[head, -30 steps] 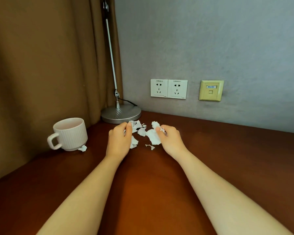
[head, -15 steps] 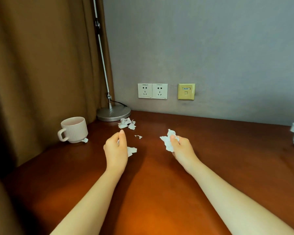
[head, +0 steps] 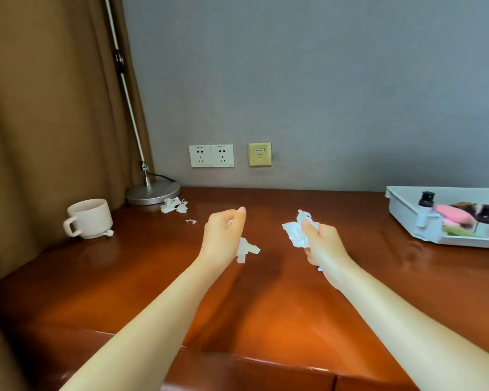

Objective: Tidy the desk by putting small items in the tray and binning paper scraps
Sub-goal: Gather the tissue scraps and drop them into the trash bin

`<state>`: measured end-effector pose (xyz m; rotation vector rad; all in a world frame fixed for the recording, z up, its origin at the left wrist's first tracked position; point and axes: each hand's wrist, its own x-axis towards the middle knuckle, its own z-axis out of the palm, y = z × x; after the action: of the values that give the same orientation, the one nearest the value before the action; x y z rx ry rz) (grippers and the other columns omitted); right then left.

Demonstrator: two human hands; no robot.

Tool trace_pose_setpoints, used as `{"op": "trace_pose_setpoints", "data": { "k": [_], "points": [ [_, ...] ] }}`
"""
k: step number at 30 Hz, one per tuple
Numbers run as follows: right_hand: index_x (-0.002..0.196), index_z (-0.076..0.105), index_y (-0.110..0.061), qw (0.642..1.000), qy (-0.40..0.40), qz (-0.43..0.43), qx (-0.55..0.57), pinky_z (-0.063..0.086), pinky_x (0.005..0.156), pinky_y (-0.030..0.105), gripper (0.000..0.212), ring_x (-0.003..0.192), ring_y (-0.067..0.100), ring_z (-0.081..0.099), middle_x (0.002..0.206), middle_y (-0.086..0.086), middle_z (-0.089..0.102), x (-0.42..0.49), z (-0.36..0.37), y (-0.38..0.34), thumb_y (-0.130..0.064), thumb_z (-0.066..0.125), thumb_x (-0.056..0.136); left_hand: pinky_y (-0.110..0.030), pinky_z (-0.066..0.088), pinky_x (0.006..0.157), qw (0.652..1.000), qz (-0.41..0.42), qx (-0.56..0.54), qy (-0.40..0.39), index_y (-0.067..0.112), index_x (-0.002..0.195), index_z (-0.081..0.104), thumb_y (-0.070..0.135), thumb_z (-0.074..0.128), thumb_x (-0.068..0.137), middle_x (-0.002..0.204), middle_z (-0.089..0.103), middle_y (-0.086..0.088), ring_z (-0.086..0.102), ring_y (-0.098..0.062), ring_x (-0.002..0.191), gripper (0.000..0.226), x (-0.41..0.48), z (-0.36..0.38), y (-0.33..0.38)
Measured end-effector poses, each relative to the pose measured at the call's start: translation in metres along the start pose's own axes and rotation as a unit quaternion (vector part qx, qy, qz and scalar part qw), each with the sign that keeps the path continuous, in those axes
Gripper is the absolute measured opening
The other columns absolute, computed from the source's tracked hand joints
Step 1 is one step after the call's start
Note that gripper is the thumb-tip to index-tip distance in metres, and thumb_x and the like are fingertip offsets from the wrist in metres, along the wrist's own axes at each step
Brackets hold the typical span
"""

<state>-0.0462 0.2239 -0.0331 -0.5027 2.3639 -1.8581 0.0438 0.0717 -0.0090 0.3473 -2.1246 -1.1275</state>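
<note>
My right hand (head: 323, 244) grips a crumpled bunch of white paper scraps (head: 295, 234) above the middle of the brown desk (head: 266, 306). My left hand (head: 223, 238) is curled round another white scrap (head: 246, 248) that hangs below its palm. A small pile of torn scraps (head: 173, 206) lies by the lamp base, with one tiny scrap (head: 191, 221) nearer my left hand. Another scrap (head: 108, 233) lies against the foot of the cup. The white tray (head: 407, 214) sits at the far right, holding small bottles and pink items.
A white ribbed cup (head: 89, 218) stands at the left by the brown curtain (head: 40, 122). A desk lamp's round metal base (head: 152, 193) sits in the back left corner. Wall sockets (head: 211, 155) are above the desk's back edge. No bin is in view.
Both hands have lifted off the scrap pile with paper in them and drawn back toward me. The view has turned right, bringing the tray into sight.
</note>
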Motion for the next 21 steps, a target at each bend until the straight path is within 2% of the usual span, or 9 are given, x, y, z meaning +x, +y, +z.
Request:
{"op": "trace_pose_setpoints", "data": {
  "k": [2, 3, 4, 7, 10, 12, 16, 19, 21],
  "points": [
    [0.063, 0.041, -0.017, 0.999, 0.009, -0.04, -0.034, 0.023, 0.04, 0.018, 0.037, 0.027, 0.003, 0.032, 0.048, -0.007, 0.034, -0.009, -0.024, -0.003, -0.028, 0.038, 0.098, -0.026, 0.036, 0.07, 0.999, 0.01, -0.015, -0.031, 0.009, 0.06, 0.034, 0.031, 0.039, 0.099, 0.071, 0.024, 0.011, 0.034, -0.024, 0.054, 0.045, -0.008, 0.014, 0.021],
    [0.061, 0.038, -0.016, 0.997, 0.018, -0.061, -0.05, 0.022, 0.044, 0.021, 0.039, 0.03, 0.004, 0.03, 0.05, -0.005, 0.031, -0.015, -0.037, -0.003, -0.027, 0.038, 0.098, -0.026, 0.036, 0.073, 0.998, 0.012, -0.024, -0.049, 0.009, 0.06, 0.034, 0.032, 0.039, 0.099, 0.094, 0.047, -0.016, 0.037, -0.025, 0.053, 0.046, -0.013, 0.023, 0.031],
    [0.059, 0.035, -0.016, 0.995, 0.029, -0.079, -0.06, 0.02, 0.049, 0.023, 0.041, 0.036, 0.004, 0.028, 0.052, -0.003, 0.028, -0.021, -0.049, -0.003, -0.027, 0.039, 0.098, -0.025, 0.035, 0.075, 0.997, 0.014, -0.032, -0.068, 0.009, 0.06, 0.035, 0.032, 0.039, 0.099, 0.052, 0.031, -0.009, 0.038, -0.021, 0.052, 0.046, -0.019, 0.032, 0.041],
    [0.06, 0.039, -0.011, 0.99, 0.062, -0.099, -0.082, 0.021, 0.053, 0.027, 0.041, 0.048, 0.01, 0.029, 0.054, -0.001, 0.031, -0.043, -0.085, 0.0, -0.029, 0.041, 0.098, -0.019, 0.035, 0.078, 0.991, 0.043, -0.05, -0.116, 0.003, 0.063, 0.046, 0.034, 0.039, 0.099, 0.055, 0.038, 0.003, 0.037, -0.009, 0.055, 0.048, -0.037, 0.059, 0.07],
    [0.056, 0.043, -0.015, 0.988, 0.094, -0.09, -0.081, 0.024, 0.051, 0.025, 0.044, 0.045, 0.007, 0.035, 0.048, -0.007, 0.037, -0.067, -0.124, 0.006, -0.028, 0.042, 0.098, -0.015, 0.036, 0.064, 0.981, 0.074, -0.082, -0.159, 0.007, 0.062, 0.042, 0.033, 0.039, 0.099, 0.054, 0.034, -0.003, 0.031, -0.015, 0.054, 0.046, -0.054, 0.092, 0.093],
    [0.054, 0.042, -0.018, 0.986, 0.118, -0.088, -0.083, 0.022, 0.051, 0.025, 0.045, 0.042, 0.004, 0.035, 0.042, -0.01, 0.038, -0.083, -0.152, 0.014, -0.027, 0.043, 0.098, -0.016, 0.033, 0.055, 0.973, 0.084, -0.106, -0.188, 0.008, 0.061, 0.042, 0.034, 0.039, 0.099, 0.059, 0.033, -0.01, 0.037, -0.02, 0.057, 0.046, -0.065, 0.116, 0.108],
    [0.054, 0.042, -0.017, 0.976, 0.163, -0.082, -0.116, 0.022, 0.05, 0.025, 0.044, 0.038, 0.002, 0.032, 0.04, -0.01, 0.038, -0.119, -0.206, 0.033, -0.023, 0.045, 0.097, -0.023, 0.03, 0.049, 0.949, 0.093, -0.161, -0.253, 0.007, 0.057, 0.036, 0.03, 0.041, 0.099, 0.046, 0.035, -0.003, 0.055, -0.029, 0.054, 0.047, -0.094, 0.167, 0.138],
    [0.059, 0.041, -0.01, 0.964, 0.208, -0.089, -0.138, 0.022, 0.054, 0.029, 0.039, 0.05, 0.011, 0.03, 0.051, -0.001, 0.032, -0.146, -0.244, 0.049, -0.02, 0.046, 0.097, -0.023, 0.025, 0.049, 0.931, 0.123, -0.194, -0.284, 0.0, 0.058, 0.04, 0.026, 0.043, 0.098, 0.054, 0.031, -0.007, 0.035, -0.009, 0.046, 0.048, -0.124, 0.206, 0.162],
    [0.056, 0.037, -0.013, 0.957, 0.241, -0.081, -0.143, 0.023, 0.056, 0.03, 0.041, 0.054, 0.013, 0.03, 0.053, 0.0, 0.03, -0.164, -0.266, 0.06, -0.019, 0.047, 0.096, -0.019, 0.02, 0.045, 0.915, 0.141, -0.216, -0.309, 0.006, 0.055, 0.036, 0.023, 0.044, 0.098, 0.053, 0.026, 0.0, 0.023, -0.008, 0.046, 0.047, -0.145, 0.229, 0.175]
  ]
}}
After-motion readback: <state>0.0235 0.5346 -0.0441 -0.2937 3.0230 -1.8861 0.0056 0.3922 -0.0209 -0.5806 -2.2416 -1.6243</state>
